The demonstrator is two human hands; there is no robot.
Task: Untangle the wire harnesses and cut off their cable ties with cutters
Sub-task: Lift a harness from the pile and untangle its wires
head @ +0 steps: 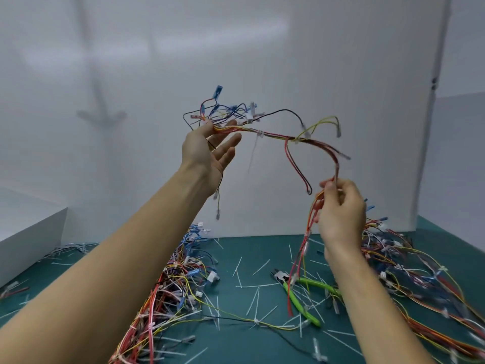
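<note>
A wire harness [275, 136] of red, yellow and black wires arcs in the air in front of the white wall. My left hand [207, 151] is raised and pinches its left end between thumb and forefinger, the other fingers spread. My right hand [341, 208] grips the harness's right end lower down, fingers curled round the wires. A white cable tie [259, 134] hangs from the bundle between the hands. The green-handled cutters [296, 292] lie on the green mat [244, 345] under the right hand, partly covered by wires.
A heap of tangled harnesses [168, 292] lies on the mat below my left arm, another heap [425, 274] at the right. Several cut white ties [256, 298] are scattered over the mat. A white box [29, 232] stands at the left.
</note>
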